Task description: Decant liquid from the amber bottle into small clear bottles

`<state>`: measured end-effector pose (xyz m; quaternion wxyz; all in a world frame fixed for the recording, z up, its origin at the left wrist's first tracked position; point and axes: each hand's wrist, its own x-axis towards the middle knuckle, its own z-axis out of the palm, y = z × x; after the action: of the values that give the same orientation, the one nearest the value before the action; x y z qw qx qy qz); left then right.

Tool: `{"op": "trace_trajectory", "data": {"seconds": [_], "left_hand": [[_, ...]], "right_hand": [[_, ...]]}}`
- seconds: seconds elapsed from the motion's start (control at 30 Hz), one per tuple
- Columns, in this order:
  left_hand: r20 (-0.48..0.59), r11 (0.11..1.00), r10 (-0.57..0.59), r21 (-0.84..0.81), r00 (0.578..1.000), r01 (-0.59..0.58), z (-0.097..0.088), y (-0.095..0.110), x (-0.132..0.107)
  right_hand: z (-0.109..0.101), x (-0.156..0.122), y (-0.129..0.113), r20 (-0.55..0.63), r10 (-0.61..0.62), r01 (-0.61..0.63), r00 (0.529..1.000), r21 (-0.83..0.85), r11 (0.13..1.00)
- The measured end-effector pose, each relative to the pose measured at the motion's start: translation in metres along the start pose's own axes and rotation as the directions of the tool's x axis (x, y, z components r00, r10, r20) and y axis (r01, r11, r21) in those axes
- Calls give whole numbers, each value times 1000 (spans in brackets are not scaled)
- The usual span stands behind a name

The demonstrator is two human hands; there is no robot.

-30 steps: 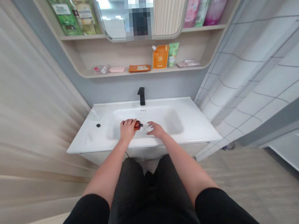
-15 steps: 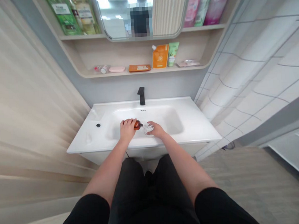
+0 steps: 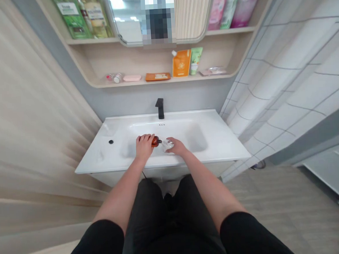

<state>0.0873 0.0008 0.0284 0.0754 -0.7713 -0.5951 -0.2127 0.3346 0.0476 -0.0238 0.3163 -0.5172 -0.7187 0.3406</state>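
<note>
Amber bottle [image 3: 156,141] was clamped in the left hand [image 3: 144,147], neck pointing right, above the white ceramic washbasin [image 3: 110,155]. Right hand [image 3: 176,146] held a small clear object [image 3: 168,144], too blurred to identify, just beside the bottle's neck. Hands were close together but not touching, over the basin's middle, below the black faucet [image 3: 159,108].

This is a bathroom: a white washbasin [image 3: 102,158] with a black tap [image 3: 159,108] sits below a mirror [image 3: 128,18], wooden shelves [image 3: 130,49] carry toiletry pouches [image 3: 181,63] and tubes [image 3: 195,61], and large tiles [image 3: 285,97] line the wall to the right.
</note>
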Motion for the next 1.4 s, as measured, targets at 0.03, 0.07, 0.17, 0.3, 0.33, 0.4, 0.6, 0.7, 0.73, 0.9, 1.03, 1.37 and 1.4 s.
{"op": "trace_trajectory", "data": {"seconds": [0.03,0.07,0.17,0.3,0.33,0.4,0.6,0.7,0.73,0.9,1.03,1.37,1.4], "left_hand": [[3,1000,-2,-1,1000,2,0,0,0],[6,1000,-5,0,1000,5,0,0,0],[3,1000,-9,2,1000,9,-1,1,0],[-5,1000,2,5,1000,-2,-2,1,0],[-3,1000,3,6,1000,-3,-2,1,0],[0,1000,2,8,1000,-2,-2,1,0],[2,1000,-1,11,1000,1,-2,1,0],[10,1000,-4,13,1000,4,-3,1,0],[8,1000,-2,14,1000,2,-3,1,0],[0,1000,1,7,1000,-1,-3,1,0],[2,1000,-4,7,1000,4,-2,1,0],[-3,1000,-5,8,1000,5,-3,2,0],[0,1000,-6,8,1000,6,-3,2,0]], "right_hand": [[0,0,0,1,3,-3,1000,2,1000],[0,0,0,4,7,-7,1000,2,1000],[0,1,0,6,9,-9,1000,-4,1000],[0,1,0,4,-2,2,1000,-4,1000],[0,1,-1,7,-2,2,1000,-3,1000],[0,0,-1,11,-3,3,1000,-5,1000],[-2,0,-3,11,-4,4,1000,-12,1000],[-2,0,-4,15,5,-5,1000,-27,1000],[-2,1,-4,16,5,-4,1000,-31,1000],[-1,1,-2,10,-3,4,1000,-26,1000],[0,1,-1,5,-4,5,1000,-25,1000],[-2,0,-3,13,-6,6,1000,-28,1000],[-2,0,-3,11,-7,7,1000,-26,1000]]}}
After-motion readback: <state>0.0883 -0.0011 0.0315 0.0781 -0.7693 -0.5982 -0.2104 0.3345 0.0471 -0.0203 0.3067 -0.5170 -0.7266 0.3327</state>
